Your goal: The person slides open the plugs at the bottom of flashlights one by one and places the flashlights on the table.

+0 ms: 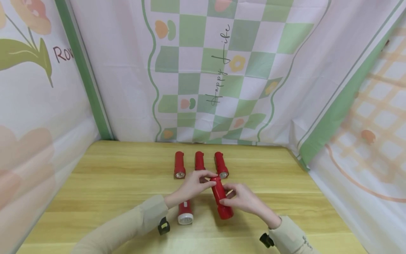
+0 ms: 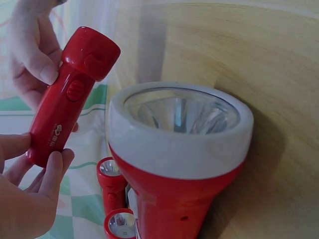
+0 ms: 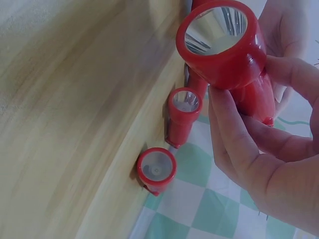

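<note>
A red flashlight [image 1: 219, 197] is held above the table between both hands, its lamp end tilted toward me. My left hand [image 1: 192, 185] pinches its tail end with thumb and fingers. With curled fingers and thumb, my right hand [image 1: 242, 197] grips the body close to the lamp end. In the left wrist view a slide switch shows on the side of this flashlight [image 2: 72, 94]; in the right wrist view its clear lens and reflector show. Under my left wrist lies a larger flashlight [image 1: 185, 214] with a white rim, its back part hidden by the arm.
Three small red flashlights lie in a row farther back: a left one [image 1: 179, 164], a middle one [image 1: 199, 160] partly covered by my left hand, and a right one [image 1: 220, 163]. The wooden table [image 1: 127, 176] ends at a patterned curtain [image 1: 203, 70], with more cloth on both sides.
</note>
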`<act>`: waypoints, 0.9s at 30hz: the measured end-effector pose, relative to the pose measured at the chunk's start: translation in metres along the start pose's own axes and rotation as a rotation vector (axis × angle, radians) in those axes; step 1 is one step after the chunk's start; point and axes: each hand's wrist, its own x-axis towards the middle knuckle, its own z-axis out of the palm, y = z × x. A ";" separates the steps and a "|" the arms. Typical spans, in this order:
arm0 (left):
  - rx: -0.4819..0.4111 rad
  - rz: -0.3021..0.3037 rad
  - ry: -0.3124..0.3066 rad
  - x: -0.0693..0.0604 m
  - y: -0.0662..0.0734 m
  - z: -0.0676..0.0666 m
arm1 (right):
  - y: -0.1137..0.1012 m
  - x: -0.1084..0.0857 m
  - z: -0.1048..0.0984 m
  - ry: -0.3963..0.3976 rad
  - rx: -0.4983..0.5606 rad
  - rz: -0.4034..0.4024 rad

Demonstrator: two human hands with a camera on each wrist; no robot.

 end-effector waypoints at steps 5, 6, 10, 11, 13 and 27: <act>0.029 0.003 -0.009 0.000 -0.002 0.001 | 0.001 -0.001 0.002 0.000 0.003 0.000; 0.035 0.005 -0.009 0.000 -0.002 0.001 | 0.001 -0.001 0.002 0.000 0.003 0.000; 0.049 0.010 -0.008 0.001 -0.003 0.002 | 0.002 -0.001 0.002 0.003 0.000 0.000; 0.053 0.012 -0.009 0.001 -0.004 0.002 | 0.002 0.000 0.002 0.004 -0.002 0.001; 0.061 0.015 -0.013 0.002 -0.004 0.002 | 0.002 0.000 0.002 0.005 -0.010 0.003; 0.054 0.002 -0.020 0.005 -0.006 0.005 | 0.005 -0.001 0.006 0.019 -0.009 0.031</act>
